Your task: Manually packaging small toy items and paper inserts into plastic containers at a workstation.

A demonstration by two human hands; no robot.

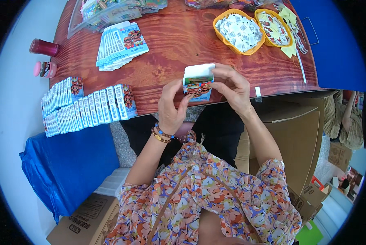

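Note:
Both hands have hold of a small blue-and-white carton [203, 96] at the table's near edge. Its white top flap stands up, and colourful contents show in the opening. My left hand [170, 105] grips the carton's left side with thumb and fingertips. From the right, my right hand [235, 90] pinches it, fingers at the flap and thumb by the opening. Left of the hands, filled cartons [103, 107] of the same kind stand in two rows. Beyond them lies a fanned stack of flat, unfolded cartons [123, 44].
Two yellow baskets [219, 37] of small printed packets sit at the far right, beside loose yellow slips [288, 50]. A clear plastic bin [74, 24] stands far left. A dark red jar [44, 47] and a pink-lidded jar [48, 69] line the left edge. Cardboard boxes [291, 143] stand lower right.

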